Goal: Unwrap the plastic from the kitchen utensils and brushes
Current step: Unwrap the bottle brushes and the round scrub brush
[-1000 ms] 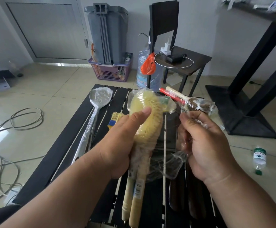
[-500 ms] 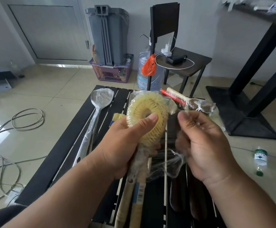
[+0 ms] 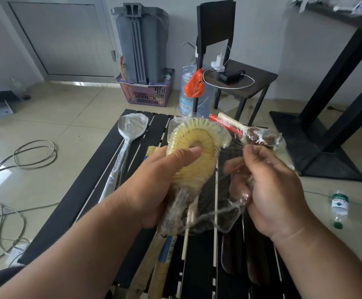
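Gripped in the left hand (image 3: 154,186) is a yellow ring-shaped brush (image 3: 194,152), the thumb pressed across its bristles and the fingers curled round its neck. Loose plastic wrap (image 3: 221,203) trailing from the brush is pinched in the right hand (image 3: 270,190). Both are held above a black slatted table (image 3: 85,190). Farther along the table a wrapped ladle (image 3: 130,130) lies at the left and a wrapped brown brush (image 3: 259,138) at the right. Beyond, a purple basket (image 3: 147,93) stands on the floor.
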